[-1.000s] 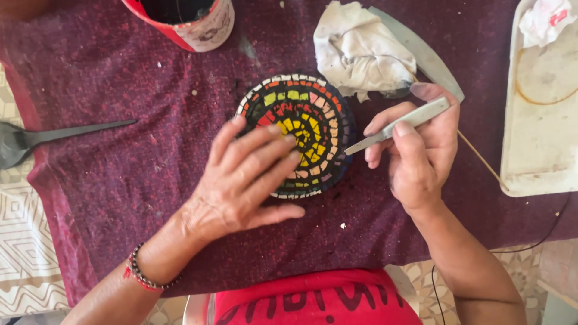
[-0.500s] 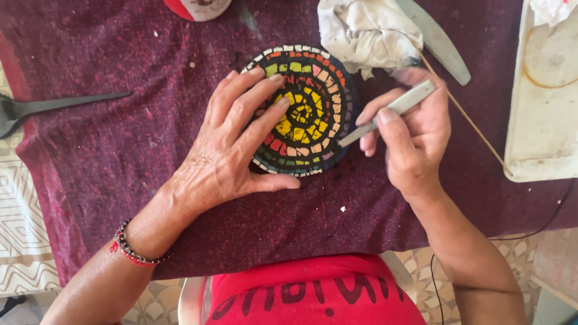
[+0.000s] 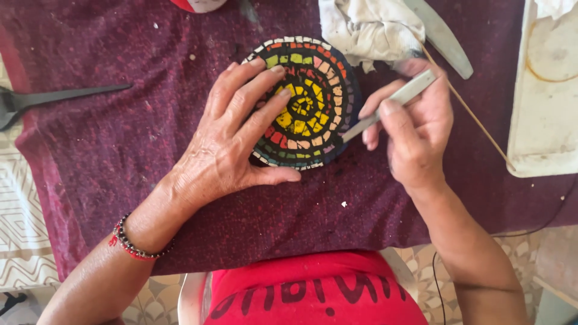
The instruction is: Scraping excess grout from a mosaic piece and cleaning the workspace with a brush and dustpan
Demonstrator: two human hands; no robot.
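Observation:
A round mosaic disc (image 3: 313, 96) with coloured tile rings and dark grout lies on a maroon cloth (image 3: 120, 150). My left hand (image 3: 232, 141) rests flat on the disc's left half, fingers spread, thumb along its near edge. My right hand (image 3: 412, 129) grips a slim metal scraping tool (image 3: 391, 105) whose tip touches the disc's right rim.
A crumpled white rag (image 3: 367, 30) and a grey blade (image 3: 445, 36) lie behind the disc. A thin wooden stick (image 3: 469, 111) runs to a white tray (image 3: 545, 96) at the right. Black scissors (image 3: 42, 102) lie at the left edge. A red-and-white cup (image 3: 198, 5) stands at the top.
My left hand has slid further onto the disc, and the view has tilted so everything sits higher in frame. The tool's tip stays at the disc's right rim.

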